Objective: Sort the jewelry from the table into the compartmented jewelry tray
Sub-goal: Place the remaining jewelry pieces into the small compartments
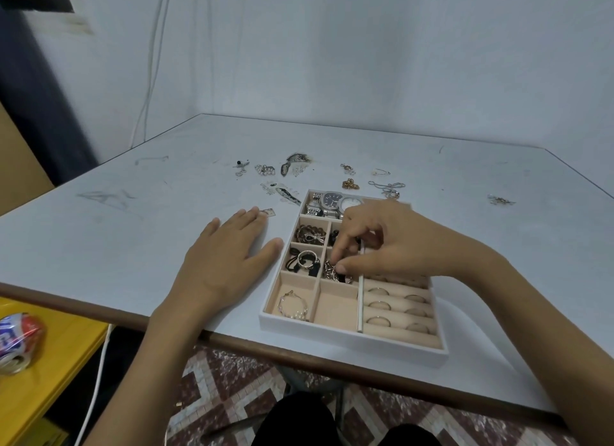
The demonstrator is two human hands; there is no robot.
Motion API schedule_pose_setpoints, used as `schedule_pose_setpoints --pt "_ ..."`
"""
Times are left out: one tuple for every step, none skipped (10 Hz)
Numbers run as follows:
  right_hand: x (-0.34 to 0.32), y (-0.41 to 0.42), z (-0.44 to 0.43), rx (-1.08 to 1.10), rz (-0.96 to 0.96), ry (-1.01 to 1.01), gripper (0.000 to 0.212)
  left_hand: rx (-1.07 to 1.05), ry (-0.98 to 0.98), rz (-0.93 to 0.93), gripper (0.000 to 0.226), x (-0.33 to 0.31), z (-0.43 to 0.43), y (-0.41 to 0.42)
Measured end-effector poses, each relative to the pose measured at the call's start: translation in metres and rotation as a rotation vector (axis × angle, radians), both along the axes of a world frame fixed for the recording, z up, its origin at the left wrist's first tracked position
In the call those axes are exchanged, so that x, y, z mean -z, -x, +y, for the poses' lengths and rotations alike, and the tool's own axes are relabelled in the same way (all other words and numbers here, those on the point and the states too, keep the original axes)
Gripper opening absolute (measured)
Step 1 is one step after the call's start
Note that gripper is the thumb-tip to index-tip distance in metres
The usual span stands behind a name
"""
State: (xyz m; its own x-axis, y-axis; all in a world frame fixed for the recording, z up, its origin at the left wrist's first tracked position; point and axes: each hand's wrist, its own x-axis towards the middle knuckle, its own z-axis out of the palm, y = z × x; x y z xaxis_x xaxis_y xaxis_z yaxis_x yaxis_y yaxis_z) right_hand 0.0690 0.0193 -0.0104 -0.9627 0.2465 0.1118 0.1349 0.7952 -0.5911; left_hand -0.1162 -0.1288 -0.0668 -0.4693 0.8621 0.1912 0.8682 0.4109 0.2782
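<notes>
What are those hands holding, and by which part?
The right hand appears to pinch the silver chain by its upper links; the left hand holds nothing.

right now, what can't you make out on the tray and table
Head view: the tray's far right compartments, hidden under the right hand.
Head view: whether that hand pinches the chain or only touches it; fingertips cover the contact.
Head view: the loose pieces at the table's far side, too small to identify.
Head view: the can, cut off by the left edge.
</notes>
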Motion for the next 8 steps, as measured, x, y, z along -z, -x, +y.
schedule_pose_setpoints --pt "-0.001 -0.002 0.0 0.001 -0.019 0.031 0.007 0.004 -0.004 -0.001 0.098 0.0 0.001 -0.001" --pt "-0.006 -0.005 0.002 -0.028 -0.012 0.073 0.012 0.006 -0.002 -0.012 0.095 -0.002 0.0 -0.001" --pt "-0.018 -0.012 0.008 0.035 0.103 0.13 0.018 -0.016 -0.037 -0.044 0.084 -0.004 0.0 -0.001" --pt "-0.023 -0.019 0.029 0.239 0.279 0.191 0.014 -0.034 -0.08 -0.038 0.07 -0.008 0.004 0.001" --pt "-0.016 -0.021 0.056 0.473 0.431 0.263 0.01 -0.064 -0.084 -0.04 0.05 -0.017 0.015 0.007" --pt "0.0 -0.021 0.079 0.674 0.475 0.245 0.01 -0.051 -0.069 -0.071 0.025 -0.032 0.038 0.02" --pt "0.02 -0.021 0.097 0.793 0.406 0.091 0.01 0.054 -0.074 -0.12 0.023 -0.042 0.078 0.03" --pt "0.035 -0.021 0.107 0.863 0.345 -0.002 0.011 0.25 -0.141 -0.259 0.026 -0.042 0.12 0.035"
